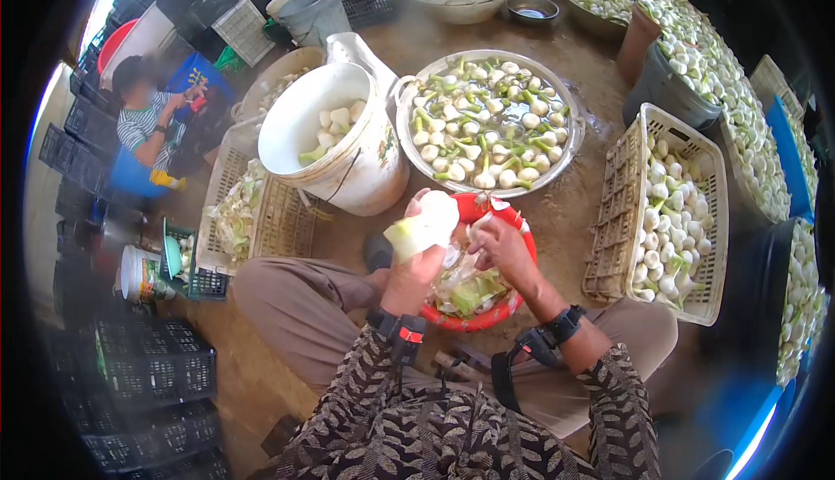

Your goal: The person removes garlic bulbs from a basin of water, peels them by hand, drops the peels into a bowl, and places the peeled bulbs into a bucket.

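My left hand (417,258) is wrapped round a large white garlic bulb (439,216) with a pale green cut stem pointing left; bright light washes out its detail. Just to the right, my right hand (503,247) has its fingers curled and pinched together. A pale scrap seems to show at its fingertips, too small to name. Beneath both hands, between my knees, sits a red basin (452,322) holding loose peelings (474,293). Part of that basin is hidden by my hands.
Ahead stands a metal pan (576,136) of trimmed garlic bulbs in water. A white bucket (300,180) with several bulbs is at left. Crates flank me: one of bulbs (604,263) at right, one of peelings (274,232) at left. Another person (143,123) sits far left.
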### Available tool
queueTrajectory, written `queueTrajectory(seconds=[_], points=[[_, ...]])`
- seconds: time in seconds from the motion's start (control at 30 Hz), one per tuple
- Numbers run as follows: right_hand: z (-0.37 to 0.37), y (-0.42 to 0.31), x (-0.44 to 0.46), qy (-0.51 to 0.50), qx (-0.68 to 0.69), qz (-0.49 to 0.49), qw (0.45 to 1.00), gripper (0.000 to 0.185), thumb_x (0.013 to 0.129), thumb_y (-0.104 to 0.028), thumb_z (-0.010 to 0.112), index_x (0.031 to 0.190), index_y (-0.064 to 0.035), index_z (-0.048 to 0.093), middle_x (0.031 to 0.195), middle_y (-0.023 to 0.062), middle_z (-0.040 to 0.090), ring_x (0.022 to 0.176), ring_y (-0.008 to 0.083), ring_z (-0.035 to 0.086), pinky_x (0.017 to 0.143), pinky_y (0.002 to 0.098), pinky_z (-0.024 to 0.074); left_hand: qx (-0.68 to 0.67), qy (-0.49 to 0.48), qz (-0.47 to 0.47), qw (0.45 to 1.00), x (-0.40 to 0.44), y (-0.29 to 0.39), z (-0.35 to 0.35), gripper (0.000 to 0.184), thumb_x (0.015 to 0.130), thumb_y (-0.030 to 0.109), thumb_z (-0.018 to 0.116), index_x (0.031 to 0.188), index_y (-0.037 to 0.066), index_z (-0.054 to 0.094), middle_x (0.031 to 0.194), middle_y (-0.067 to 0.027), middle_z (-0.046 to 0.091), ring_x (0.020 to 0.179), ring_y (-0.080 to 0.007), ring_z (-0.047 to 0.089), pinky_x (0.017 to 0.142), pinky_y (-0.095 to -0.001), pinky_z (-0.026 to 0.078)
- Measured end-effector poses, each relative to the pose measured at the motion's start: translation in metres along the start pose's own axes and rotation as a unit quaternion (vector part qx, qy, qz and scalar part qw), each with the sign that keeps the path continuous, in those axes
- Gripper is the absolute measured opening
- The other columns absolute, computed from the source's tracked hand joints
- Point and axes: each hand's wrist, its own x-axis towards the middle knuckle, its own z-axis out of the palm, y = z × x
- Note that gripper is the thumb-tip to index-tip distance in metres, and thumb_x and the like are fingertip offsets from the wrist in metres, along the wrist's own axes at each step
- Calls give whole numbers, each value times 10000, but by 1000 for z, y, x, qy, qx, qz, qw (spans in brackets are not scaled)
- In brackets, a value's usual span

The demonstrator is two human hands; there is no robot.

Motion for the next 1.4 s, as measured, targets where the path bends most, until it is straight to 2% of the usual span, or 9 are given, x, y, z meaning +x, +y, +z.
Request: queueTrajectory(seconds=[0.17,0.3,0.43,0.63,0.7,0.77,0.97,1.2,1.4], points=[[5,-10,-18,-73,205,131,967,313,910,-322,510,931,-12,544,748,64,612,495,109,548,487,251,504,89,39,25,995,-8,-23,14,377,878,136,562,1226,79,428,1096,-123,563,971,-256,582,783,-375,528],[5,5,-7,-115,211,13,970,259,898,-284,529,879,-26,551,673,46,580,450,71,484,419,211,426,108,-97,-58,988,-10,-18,15,374,894,135,534,1247,102,417,1111,-132,561,955,-254,588,796,-404,530],[10,-1,-10,-70,297,43,951,166,889,-187,522,877,-26,565,631,5,532,408,49,408,383,191,350,158,-54,-22,986,-14,-27,30,486,849,131,566,1291,59,379,1179,-117,521,1067,-209,527,912,-372,448],[1,-28,-19,-27,-2,-31,999,108,815,-136,597,830,-31,620,664,-35,535,488,16,441,413,191,340,299,-75,-56,950,-21,-29,31,498,864,280,593,1257,38,407,1129,-74,546,1063,-177,519,903,-339,434],[0,3,-12,-78,-94,-90,988,161,837,-152,580,839,1,628,674,-87,512,648,9,458,514,215,378,280,45,-16,959,-5,-27,13,425,889,341,560,1167,33,468,985,-74,603,890,-175,592,781,-330,491],[2,24,-12,-75,-243,-122,959,207,803,-199,587,772,1,630,676,119,622,613,243,608,579,366,466,225,82,-43,970,1,-10,18,340,918,347,508,1069,42,521,870,-80,622,715,-177,609,648,-323,512],[6,-5,-26,-37,-536,-147,831,224,820,-258,573,921,-59,595,755,196,621,732,358,619,636,462,471,319,155,109,929,2,-3,-3,244,901,292,551,945,53,544,806,-21,580,708,-98,567,599,-231,457],[20,-44,-8,76,-202,-121,969,166,845,-104,564,748,31,568,653,141,612,554,226,607,530,329,477,508,90,168,840,-5,-18,10,334,815,212,648,1018,12,474,912,-62,582,809,-136,566,702,-268,458],[15,-32,4,86,-299,-135,941,180,843,-75,519,696,25,548,577,116,587,524,188,614,512,314,489,653,120,214,717,-14,-28,24,403,766,176,678,1064,17,458,924,-114,580,844,-184,581,736,-319,472]])
